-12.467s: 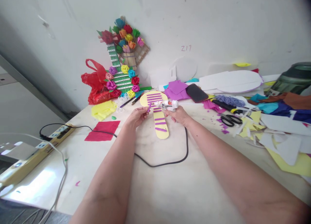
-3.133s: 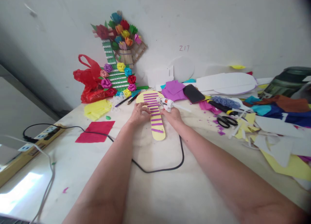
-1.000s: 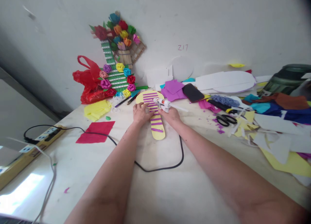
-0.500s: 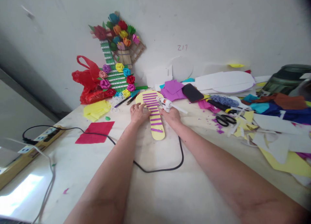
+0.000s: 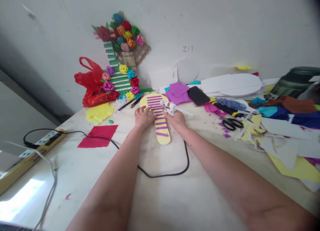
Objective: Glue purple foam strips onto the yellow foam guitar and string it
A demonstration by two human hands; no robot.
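Near the middle of the frame, a yellow cutout (image 5: 163, 141) with a wide rounded top and a narrow lower end lies flat on the pale table (image 5: 190, 197), crossed by a ladder of purple strips (image 5: 161, 128), the lowest of them slightly slanted. The left hand (image 5: 144, 118) rests on the cutout's left edge, its fingers a little spread and its thumb reaching towards the strips; whether it pinches anything cannot be told. The right hand (image 5: 177, 120) is closed around a white glue gun (image 5: 170, 106), whose nozzle points left over the cutout's right side, while a pale glue stick (image 5: 184, 111) juts from its back end. Below the hands, a black cord (image 5: 162, 175) curves across the table; at left, a black cord also crosses a red square (image 5: 95, 141) to a power strip (image 5: 15, 172) at the frame's left edge. At upper left, a green-and-white striped panel (image 5: 121, 81) edged with paper flowers leans against the wall beside a red plastic bag (image 5: 91, 80). Right of centre, purple sheets (image 5: 178, 92) lie against a dark flat slab (image 5: 198, 95), with black-handled scissors (image 5: 232, 124) farther right, next to white and yellow paper scraps (image 5: 287, 151)
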